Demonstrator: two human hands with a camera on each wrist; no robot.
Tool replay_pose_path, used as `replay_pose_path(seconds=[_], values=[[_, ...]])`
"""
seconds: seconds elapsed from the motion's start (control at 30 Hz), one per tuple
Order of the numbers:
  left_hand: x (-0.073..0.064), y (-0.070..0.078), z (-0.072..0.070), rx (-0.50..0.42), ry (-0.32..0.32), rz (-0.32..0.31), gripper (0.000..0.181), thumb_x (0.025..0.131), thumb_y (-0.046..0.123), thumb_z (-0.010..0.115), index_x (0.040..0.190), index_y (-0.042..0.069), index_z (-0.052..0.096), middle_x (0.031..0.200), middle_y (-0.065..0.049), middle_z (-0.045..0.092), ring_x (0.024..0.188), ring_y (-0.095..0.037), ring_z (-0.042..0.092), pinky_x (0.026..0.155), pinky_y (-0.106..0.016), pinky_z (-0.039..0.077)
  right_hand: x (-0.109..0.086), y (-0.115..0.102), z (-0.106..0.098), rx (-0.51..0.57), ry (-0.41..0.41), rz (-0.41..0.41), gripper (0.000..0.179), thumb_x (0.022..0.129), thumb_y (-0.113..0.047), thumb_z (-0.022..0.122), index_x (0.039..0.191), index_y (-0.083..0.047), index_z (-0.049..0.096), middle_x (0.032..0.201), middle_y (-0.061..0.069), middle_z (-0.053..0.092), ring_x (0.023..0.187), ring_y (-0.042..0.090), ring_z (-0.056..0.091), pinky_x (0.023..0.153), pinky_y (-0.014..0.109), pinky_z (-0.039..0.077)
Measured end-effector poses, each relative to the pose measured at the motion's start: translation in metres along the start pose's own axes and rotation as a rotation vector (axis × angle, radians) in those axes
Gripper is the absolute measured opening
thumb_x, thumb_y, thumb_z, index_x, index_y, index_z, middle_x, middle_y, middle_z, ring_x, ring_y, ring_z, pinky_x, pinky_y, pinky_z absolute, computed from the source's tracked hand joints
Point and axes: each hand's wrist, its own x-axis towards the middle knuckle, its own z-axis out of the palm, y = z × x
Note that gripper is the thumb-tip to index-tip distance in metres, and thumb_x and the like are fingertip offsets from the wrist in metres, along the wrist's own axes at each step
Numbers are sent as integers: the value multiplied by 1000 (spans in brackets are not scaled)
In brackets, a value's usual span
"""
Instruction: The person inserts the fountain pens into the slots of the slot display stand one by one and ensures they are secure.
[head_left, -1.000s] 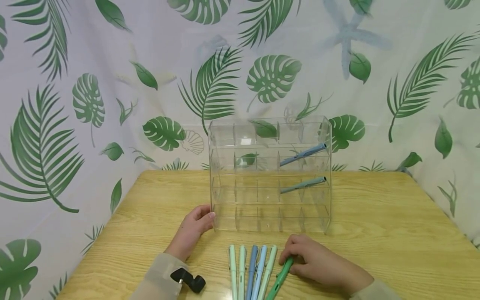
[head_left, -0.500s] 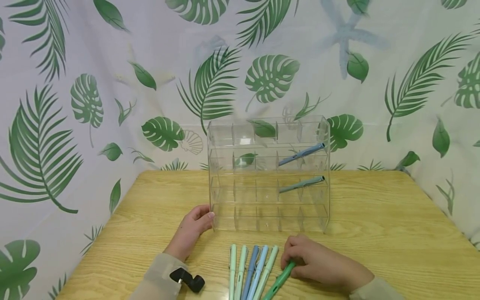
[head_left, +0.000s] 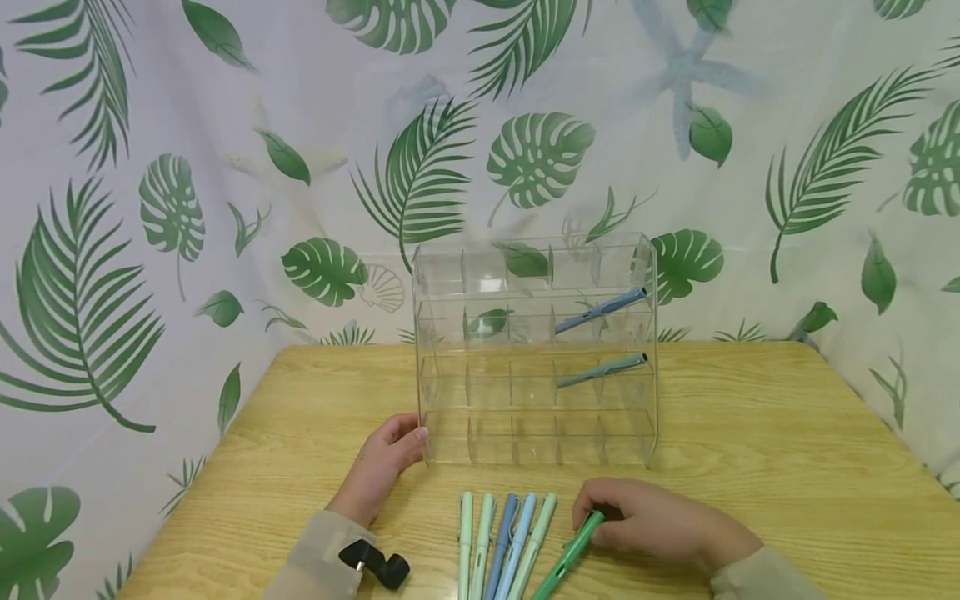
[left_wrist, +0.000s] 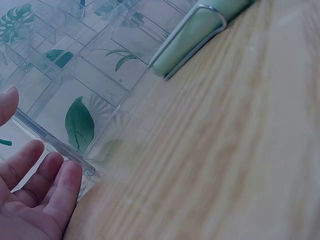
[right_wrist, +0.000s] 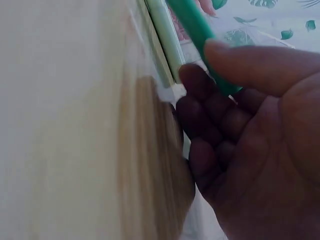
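My left hand (head_left: 378, 467) grips the lower left side edge of a clear acrylic display rack (head_left: 535, 400), thumb in front and fingers around the side. In the left wrist view the rack's edge passes between thumb and fingers (left_wrist: 70, 185). With thumb and fingers my right hand (head_left: 660, 521) pinches one end of a green pen (head_left: 570, 554), which slants down toward the lower left. In the right wrist view the green pen (right_wrist: 195, 25) runs under my thumb. Left of it lie several light green and blue pens (head_left: 506, 542) side by side, their lower ends out of frame.
A blue pen (head_left: 600, 310) and a grey-green pen (head_left: 602, 370) lie slanted in the rack's right-hand compartments. A black clip-like mount (head_left: 375, 562) is on my left sleeve. Behind the wooden table (head_left: 750, 433) hangs a leaf-print cloth (head_left: 637, 75).
My right hand has moved slightly right, and the green pen's held end has risen and shifted right with it. The left hand stays at the rack's edge.
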Motion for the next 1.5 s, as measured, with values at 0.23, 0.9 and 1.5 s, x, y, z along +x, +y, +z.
replay_pose_path(seconds=[0.23,0.9,1.5], values=[[0,1,-1,0,-1,2,47,103,27,61,142,1,52,139,-16,56,125,-29,56,107,-46,46,0,2,-7,138,15,-11,14,103,-20,62,113,-13,67,102,6,66,85,14,56,72,29,50],[1,1,0,22,6,-6,45,104,27,60,141,2,53,138,-15,56,125,-30,57,106,-46,48,-2,-5,-13,334,122,-42,26,106,-13,54,122,7,58,111,18,61,91,22,57,81,38,55],[0,1,0,16,2,-5,47,103,29,62,141,3,52,139,-15,56,124,-29,57,107,-47,47,-1,-15,-14,419,215,-71,27,107,-14,52,127,2,59,124,23,63,111,32,64,94,50,55]])
